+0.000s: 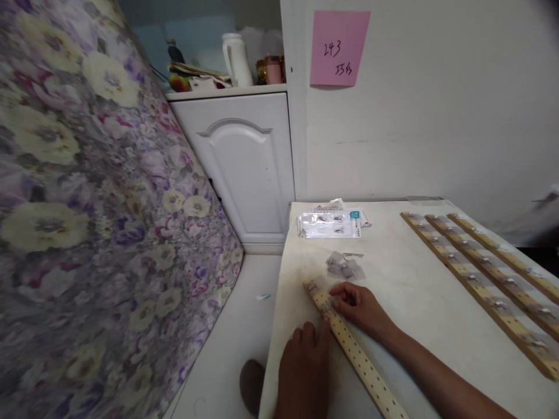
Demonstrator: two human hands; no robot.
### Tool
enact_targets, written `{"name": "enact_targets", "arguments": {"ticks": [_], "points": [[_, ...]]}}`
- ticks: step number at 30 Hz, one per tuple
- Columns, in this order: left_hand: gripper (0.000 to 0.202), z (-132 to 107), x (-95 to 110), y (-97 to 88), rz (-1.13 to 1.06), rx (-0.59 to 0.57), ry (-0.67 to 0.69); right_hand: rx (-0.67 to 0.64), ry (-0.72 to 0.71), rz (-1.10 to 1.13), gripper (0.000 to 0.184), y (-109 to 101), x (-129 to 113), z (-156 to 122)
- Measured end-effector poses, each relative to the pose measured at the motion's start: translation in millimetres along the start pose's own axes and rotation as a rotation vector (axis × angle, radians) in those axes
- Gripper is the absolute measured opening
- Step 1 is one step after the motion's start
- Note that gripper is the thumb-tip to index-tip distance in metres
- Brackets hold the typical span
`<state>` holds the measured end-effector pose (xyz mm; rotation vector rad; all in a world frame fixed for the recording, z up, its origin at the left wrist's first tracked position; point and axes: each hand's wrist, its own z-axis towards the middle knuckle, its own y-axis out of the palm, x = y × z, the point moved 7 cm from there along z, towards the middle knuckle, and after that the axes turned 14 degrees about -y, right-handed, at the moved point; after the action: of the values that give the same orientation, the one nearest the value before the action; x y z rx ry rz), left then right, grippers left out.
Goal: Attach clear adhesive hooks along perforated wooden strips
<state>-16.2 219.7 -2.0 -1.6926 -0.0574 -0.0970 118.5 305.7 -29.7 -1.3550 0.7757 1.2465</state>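
Observation:
A narrow wooden strip [364, 368] dotted with rows of holes lies slantwise on the covered table. Near its far end sit a small clear piece with metal on it [311, 285] and a second clear piece [327, 309]. My left hand [303, 369] is curled at the strip's left edge, a fingertip touching beside the second piece. From the right, my right hand [356, 305] bends thumb and fingers together at the same spot; what they pinch is too small to make out. Just beyond lies a loose pile of small clear packets [345, 266].
Flat clear packages with metal bits [329, 224] lie at the table's back left. Several similar strips [474, 284] carrying clear pieces lie at the right. A flowered curtain [109, 221] hangs left, and a white cabinet [244, 169] stands behind. A pink note [339, 48] is on the wall.

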Motion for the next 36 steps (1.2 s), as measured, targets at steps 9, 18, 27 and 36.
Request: {"name": "enact_targets", "arguments": {"ticks": [9, 18, 27, 36], "points": [[0.06, 0.7, 1.1, 0.0, 0.013, 0.002, -0.006, 0.001, -0.003, 0.01, 0.02, -0.2, 0.4, -0.8], [0.063, -0.2, 0.7, 2.1, 0.024, 0.007, -0.001, -0.006, 0.001, 0.016, 0.02, 0.2, -1.3, 0.3], [0.063, 0.4, -0.8, 3.2, 0.001, -0.006, -0.011, -0.003, -0.002, -0.001, 0.02, 0.7, -1.2, 0.8], [0.063, 0.1, 0.0, 4.1, 0.009, 0.008, -0.004, -0.008, 0.0, -0.016, 0.019, 0.2, 0.4, 0.2]]}}
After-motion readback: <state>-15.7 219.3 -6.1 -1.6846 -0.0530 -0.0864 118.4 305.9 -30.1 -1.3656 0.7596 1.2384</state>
